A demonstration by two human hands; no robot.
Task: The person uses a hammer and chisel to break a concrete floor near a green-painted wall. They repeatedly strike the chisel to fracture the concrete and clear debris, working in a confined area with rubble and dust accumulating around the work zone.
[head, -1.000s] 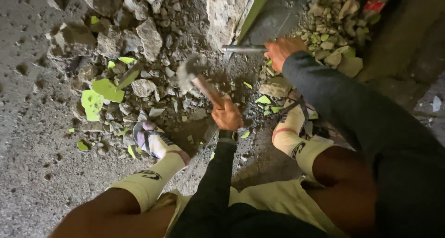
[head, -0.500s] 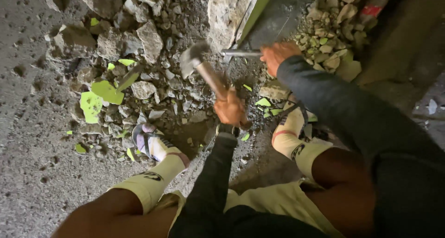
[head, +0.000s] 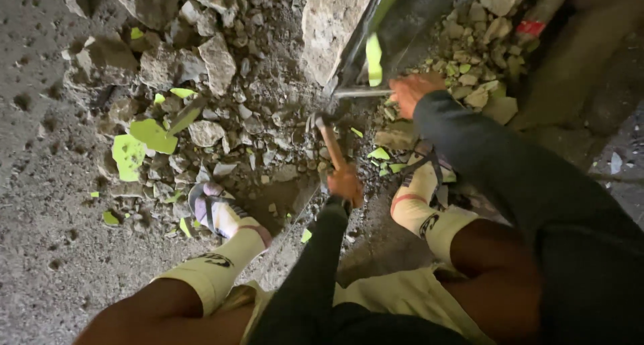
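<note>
Gripping the hammer (head: 330,142) by the low end of its wooden handle, my left hand (head: 346,184) is wrapped shut around it, and the metal head sits just under the chisel (head: 362,92), near its tip. My right hand (head: 410,92) is closed around the back end of that steel rod, which lies level and points left into the foot of the big pale concrete slab (head: 333,23). I cannot tell whether the hammer head is touching the rod or just short of it; that spot is dark and blurred.

Judging from how things lie, a good deal of breaking is done: loose rubble (head: 221,103) is heaped all over the ground ahead of me, with flakes of bright green paint (head: 153,134) scattered among the pieces, and more broken chunks are piled to the right beyond my arm. What is left, as I read it, is the slab itself, which stands whole and upright with a green-painted edge (head: 373,58) beside it.

My sandalled left foot (head: 213,211) rests at the edge of the debris, my right foot (head: 419,184) just below the chisel hand, both in cream socks on grey, pitted floor (head: 40,204).
</note>
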